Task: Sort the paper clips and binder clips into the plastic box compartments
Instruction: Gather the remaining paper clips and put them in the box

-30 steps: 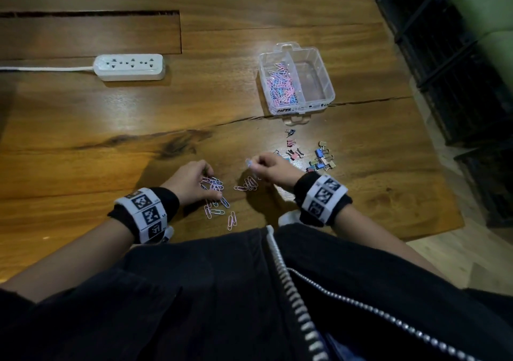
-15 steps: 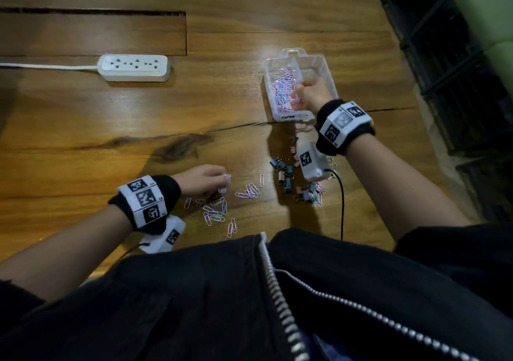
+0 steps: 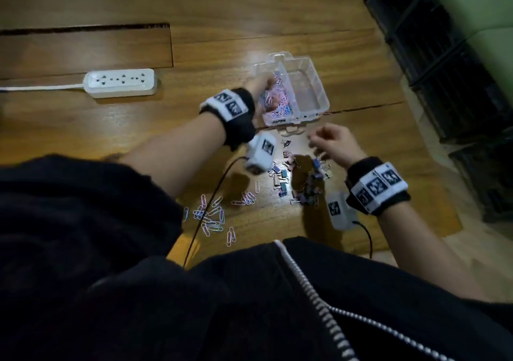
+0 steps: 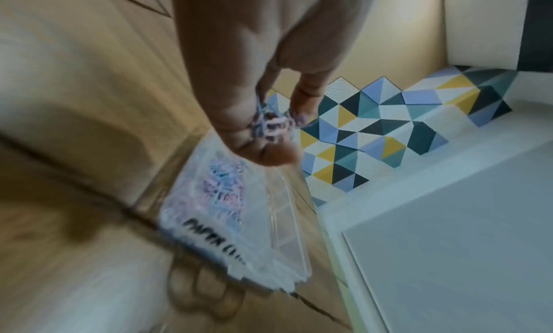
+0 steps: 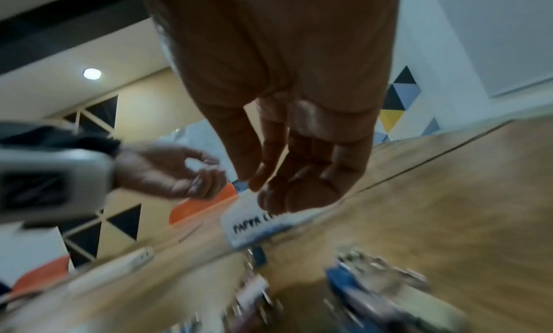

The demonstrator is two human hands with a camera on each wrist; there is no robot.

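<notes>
A clear plastic box (image 3: 322, 98) with two compartments stands on the wooden table. Its left compartment holds pink and blue paper clips (image 3: 277, 105); the right one looks bare. My left hand (image 3: 266, 87) hovers over the left compartment and pinches a small bunch of paper clips (image 4: 269, 123) above the box (image 4: 287, 243). My right hand (image 3: 316, 142) floats just in front of the box, over a heap of small binder clips (image 3: 302, 185); its fingers (image 5: 269, 172) hang loosely curled and hold nothing. More loose paper clips (image 3: 211, 219) lie near my body.
A white power strip (image 3: 119, 83) with its cord lies at the left rear. The table's right edge (image 3: 433, 166) drops to the floor, with dark crates (image 3: 458, 83) beyond. Cables from the wrist cameras trail over the front of the table.
My left hand left the loose paper clips and rose to the box with a bunch. My right hand, at the box half a second ago, drew back over the binder clips.
</notes>
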